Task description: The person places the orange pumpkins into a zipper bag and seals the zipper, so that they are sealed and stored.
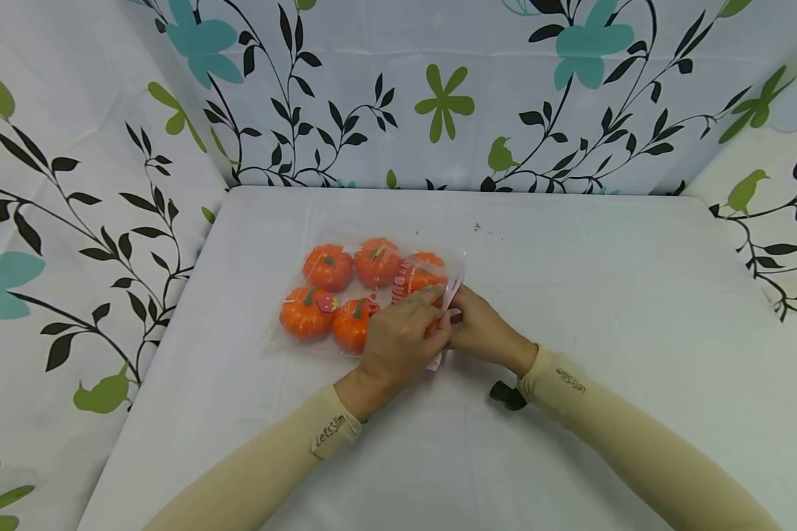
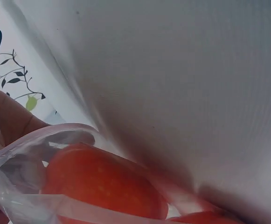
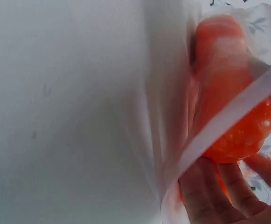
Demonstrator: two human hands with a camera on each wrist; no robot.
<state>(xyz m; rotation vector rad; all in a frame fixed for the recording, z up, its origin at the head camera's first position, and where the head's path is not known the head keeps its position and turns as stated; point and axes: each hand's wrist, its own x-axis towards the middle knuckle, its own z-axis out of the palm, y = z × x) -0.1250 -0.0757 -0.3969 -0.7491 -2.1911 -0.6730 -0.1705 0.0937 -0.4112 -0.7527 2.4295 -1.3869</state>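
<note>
A clear plastic bag (image 1: 388,243) lies on the white table, holding several orange toy pumpkins (image 1: 328,267) with green stems. My left hand (image 1: 401,335) lies over the bag's right end, fingers curled and gripping the film near its mouth. From the right, my right hand (image 1: 488,332) pinches the bag's edge, with its fingertips partly hidden behind the film. In the left wrist view, the mouth gapes around an orange pumpkin (image 2: 102,182). The right wrist view shows the bag's pale edge strip (image 3: 219,121) crossing a pumpkin (image 3: 240,135), with fingers (image 3: 240,184) close against it.
A dark object (image 1: 508,396) shows beside the right wrist. Small brown specks (image 1: 477,227) dot the table (image 1: 604,295) behind the bag. Leaf-and-flower patterned cloth (image 1: 372,59) hangs along the back and sides.
</note>
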